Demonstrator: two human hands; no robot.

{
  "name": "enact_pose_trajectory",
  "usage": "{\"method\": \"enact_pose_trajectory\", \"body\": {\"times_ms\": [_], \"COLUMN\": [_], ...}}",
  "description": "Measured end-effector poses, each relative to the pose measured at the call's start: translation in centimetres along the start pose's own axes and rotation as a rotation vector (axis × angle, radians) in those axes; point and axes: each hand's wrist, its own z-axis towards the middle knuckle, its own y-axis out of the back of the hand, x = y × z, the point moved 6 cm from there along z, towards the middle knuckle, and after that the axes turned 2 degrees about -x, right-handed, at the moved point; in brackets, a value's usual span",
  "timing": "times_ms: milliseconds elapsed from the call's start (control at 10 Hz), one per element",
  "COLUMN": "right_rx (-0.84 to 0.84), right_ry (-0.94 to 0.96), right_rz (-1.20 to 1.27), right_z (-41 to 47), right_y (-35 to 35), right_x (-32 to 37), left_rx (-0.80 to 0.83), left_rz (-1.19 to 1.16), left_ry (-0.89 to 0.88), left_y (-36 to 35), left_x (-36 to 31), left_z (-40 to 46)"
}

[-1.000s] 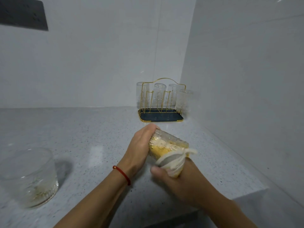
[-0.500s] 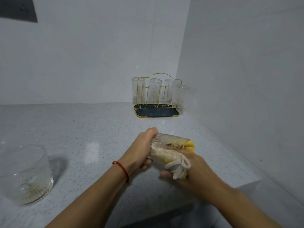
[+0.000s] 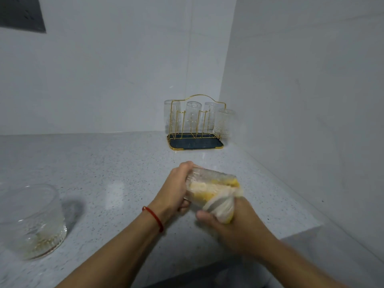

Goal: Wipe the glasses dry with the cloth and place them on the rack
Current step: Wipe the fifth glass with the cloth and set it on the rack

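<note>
Left hand: the left hand [image 3: 176,188] grips the base end of a ribbed glass [image 3: 209,183], fingers curled round it. A red cord bracelet [image 3: 153,218] sits on the wrist.
Glass in hand: held on its side above the counter [image 3: 116,167], base toward the left hand, mouth toward the right hand. It does not touch the counter.
Right hand: the right hand [image 3: 234,223] clutches the bunched tail of the cloth [image 3: 220,206] at the mouth of the glass. The thumb lies along the near side of the bundle; the other fingers are hidden behind it.
Cloth: white and yellow. One part is stuffed inside the glass and shows through its wall; the rest bulges out of the mouth into the right hand.
Rack: a gold wire rack [image 3: 195,121] with a dark tray stands at the back of the counter, in the corner where the two walls meet, well apart from the hands.
Glasses on rack: four glasses [image 3: 224,122] hang upside down on it, three along the rear row and one at the front right.
Front pegs: the left and middle ones stand bare.
Second glass: a wider glass [image 3: 31,221] stands upright on the counter at the far left, near the front edge, well apart from both hands.
Wall: a dark panel [image 3: 20,13] sits at the upper left.
</note>
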Motion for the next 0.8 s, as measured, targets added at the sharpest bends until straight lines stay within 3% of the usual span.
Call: {"method": "enact_pose_trajectory", "body": {"times_ms": [100, 200, 300, 400, 500, 600, 700, 800], "right_rx": [0.071, 0.064, -0.001, 0.051, 0.027, 0.074, 0.097, 0.024], "right_ry": [-0.593, -0.194, 0.486, 0.284, -0.414, -0.425, 0.231, 0.470], "right_rz": [1.022, 0.408, -0.617, -0.348, 0.844, 0.862, -0.350, -0.629], "right_z": [-1.8, -0.4, 0.6, 0.0, -1.8, -1.6, -0.2, -0.6], "right_y": [-3.2, -1.5, -0.3, -0.6, -2.2, -1.7, 1.2, 1.1], "right_x": [-1.3, -0.6, -0.4, 0.1, -0.1, 0.3, 1.8, 1.6], "left_rx": [-0.120, 0.025, 0.257, 0.130, -0.140, -0.038, 0.279, 0.302], "left_rz": [0.191, -0.081, -0.164, -0.029, 0.239, 0.120, -0.281, -0.269], "left_ry": [-0.507, -0.220, 0.265, 0.186, -0.523, -0.564, 0.160, 0.327], "left_y": [0.9, 1.0, -0.4, -0.1, 0.7, 0.5, -1.4, -2.0], "left_x": [-1.6, -0.1, 1.6, 1.3, -2.5, -2.3, 0.1, 0.8], "left_z": [0.0, 0.2, -0.6, -0.1, -0.6, -0.9, -0.8, -1.1]}}
